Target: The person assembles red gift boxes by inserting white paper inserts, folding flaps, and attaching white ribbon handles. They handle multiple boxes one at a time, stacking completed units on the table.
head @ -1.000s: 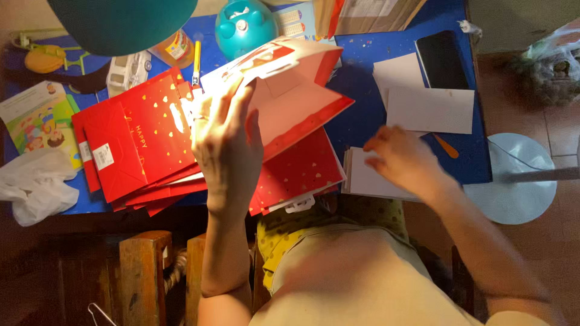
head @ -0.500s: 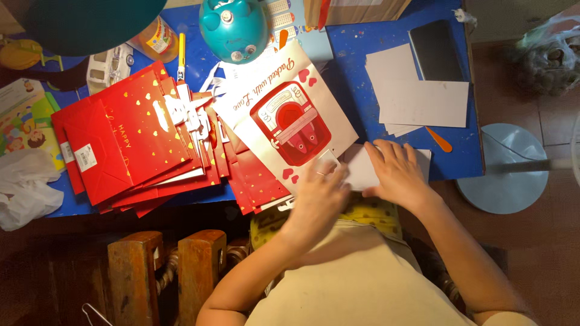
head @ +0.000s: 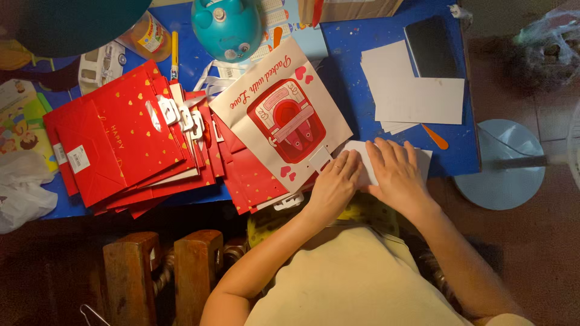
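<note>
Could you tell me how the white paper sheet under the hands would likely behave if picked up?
The white paper sheet looks thin and flat, so probably light and floppy. It likely slides easily on the blue table.

L hand (head: 335, 184) now flat on white card (head: 362, 158).

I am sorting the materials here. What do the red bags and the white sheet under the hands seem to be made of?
The red bags look like glossy coated paper: flat folds, sharp creases, slight sheen. The white sheet under the left hand and right hand seems matte card or stiff paper; it lies flat.
</note>
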